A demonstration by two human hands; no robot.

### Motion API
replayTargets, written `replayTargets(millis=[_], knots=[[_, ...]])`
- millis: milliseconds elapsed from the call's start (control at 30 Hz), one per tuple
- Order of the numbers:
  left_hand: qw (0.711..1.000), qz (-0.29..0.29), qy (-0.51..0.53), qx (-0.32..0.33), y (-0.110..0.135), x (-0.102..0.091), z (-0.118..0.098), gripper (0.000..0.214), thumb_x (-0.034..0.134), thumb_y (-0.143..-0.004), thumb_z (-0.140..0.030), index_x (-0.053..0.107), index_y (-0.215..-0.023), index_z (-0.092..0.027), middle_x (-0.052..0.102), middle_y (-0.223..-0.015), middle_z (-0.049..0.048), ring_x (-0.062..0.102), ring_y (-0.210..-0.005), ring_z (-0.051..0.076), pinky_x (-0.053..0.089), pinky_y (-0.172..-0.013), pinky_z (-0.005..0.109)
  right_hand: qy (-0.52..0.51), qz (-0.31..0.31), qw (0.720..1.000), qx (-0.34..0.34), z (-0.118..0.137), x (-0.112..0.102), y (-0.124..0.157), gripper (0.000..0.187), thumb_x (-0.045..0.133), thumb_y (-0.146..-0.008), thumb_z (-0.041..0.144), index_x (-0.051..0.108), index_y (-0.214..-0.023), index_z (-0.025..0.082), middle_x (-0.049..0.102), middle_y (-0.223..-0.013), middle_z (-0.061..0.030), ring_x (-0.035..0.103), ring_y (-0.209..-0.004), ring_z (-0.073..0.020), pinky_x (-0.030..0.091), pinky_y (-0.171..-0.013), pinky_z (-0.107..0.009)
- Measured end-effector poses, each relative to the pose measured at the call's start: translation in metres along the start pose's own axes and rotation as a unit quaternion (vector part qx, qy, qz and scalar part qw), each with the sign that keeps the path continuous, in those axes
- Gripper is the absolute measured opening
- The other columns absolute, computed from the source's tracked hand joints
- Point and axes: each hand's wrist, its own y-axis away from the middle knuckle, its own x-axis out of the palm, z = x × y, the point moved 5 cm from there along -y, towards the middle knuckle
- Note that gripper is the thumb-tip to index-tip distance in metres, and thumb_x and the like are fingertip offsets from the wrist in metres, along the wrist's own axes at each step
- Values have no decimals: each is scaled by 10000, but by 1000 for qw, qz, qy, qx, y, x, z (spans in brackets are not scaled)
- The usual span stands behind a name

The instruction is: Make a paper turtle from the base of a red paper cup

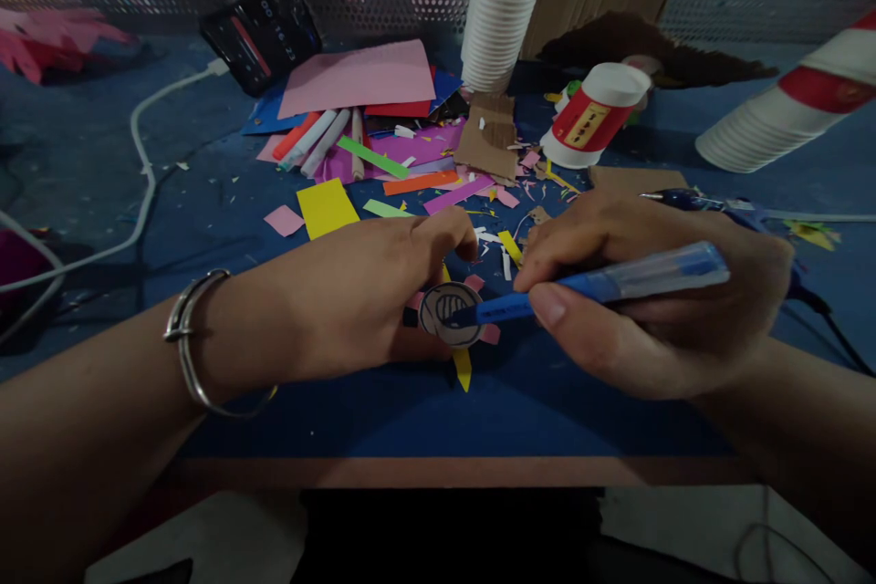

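Observation:
A small white paper disc (pixel 438 303) with dark drawn lines sits near the table's front edge. Pink and yellow paper tabs stick out around its rim, one yellow strip (pixel 464 369) pointing towards me. My left hand (pixel 383 292), a silver bangle at its wrist, grips the disc's left side between thumb and fingers; some fingertips are hidden. In my right hand (pixel 636 301) is a blue marker (pixel 602 285), pinched near its front, its tip touching the drawn face of the disc. Behind that hand lies a dark pointed pen (pixel 684 199), partly covered.
Paper scraps and strips litter the middle, with a yellow rectangle (pixel 327 208) and several markers (pixel 315 141). Behind are a phone (pixel 261 35) on a white cable, pink paper (pixel 359 78), stacked paper cups (pixel 499 18), a red-and-white cup (pixel 594 114) and another cup stack (pixel 766 123).

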Motion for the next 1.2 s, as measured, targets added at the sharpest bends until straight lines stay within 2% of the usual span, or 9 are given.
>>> replayTargets(millis=[133, 267, 433, 667, 967, 1067, 1200], knots=[[1000, 8, 1, -23, 0, 0, 0, 487, 807, -887, -521, 592, -1220, -239, 772, -1084, 80, 742, -984, 307, 489, -755, 368, -18, -8, 1000, -5, -2, -2, 0, 180, 582, -914, 142, 581, -793, 276, 669, -681, 35, 601, -561, -168, 454, -503, -329], [1000, 3, 3, -14, 0, 0, 0, 490, 778, -912, -528, 594, -1227, -202, 773, -1112, 108, 729, -979, 313, 476, -748, 377, -8, -2, 1000, -10, -1, -3, -1, 176, 562, -914, 143, 545, -800, 276, 653, -666, 45, 544, -510, -148, 414, -476, -323], [1000, 9, -5, -23, 0, 0, 1, 561, 807, -905, -570, 594, -1269, -199, 774, -1128, 105, 729, -989, 313, 470, -762, 368, 8, 2, 1000, -13, 0, -4, -1, 157, 548, -907, 151, 537, -806, 271, 639, -647, 45, 575, -511, -152, 423, -472, -314], [1000, 13, 1, -24, 0, 1, 2, 502, 820, -892, -529, 584, -1227, -239, 773, -1096, 78, 738, -958, 288, 473, -747, 348, 16, 9, 1000, -9, 1, -2, -2, 165, 544, -905, 147, 539, -794, 269, 639, -647, 29, 619, -539, -176, 450, -482, -332], [1000, 6, 4, -15, 0, 0, 0, 477, 802, -914, -474, 588, -1243, -204, 773, -1092, 87, 726, -940, 284, 464, -737, 348, -7, -10, 1000, -10, 1, -2, 0, 152, 554, -907, 136, 541, -838, 271, 655, -688, 52, 565, -536, -145, 447, -500, -310], [1000, 4, -2, -9, 1, 0, 0, 515, 810, -903, -443, 583, -1295, -198, 773, -1115, 86, 736, -979, 290, 476, -763, 348, 0, -14, 1000, -13, 1, 0, -1, 155, 555, -922, 139, 551, -849, 275, 660, -685, 57, 592, -554, -145, 461, -512, -306], [1000, 1, -4, -3, 1, 1, 1, 588, 802, -912, -507, 565, -1355, -203, 776, -1123, 92, 743, -1004, 294, 488, -772, 347, 14, -11, 1000, -19, 1, 1, -1, 157, 557, -952, 160, 568, -843, 272, 687, -707, 40, 632, -572, -151, 473, -510, -312]])
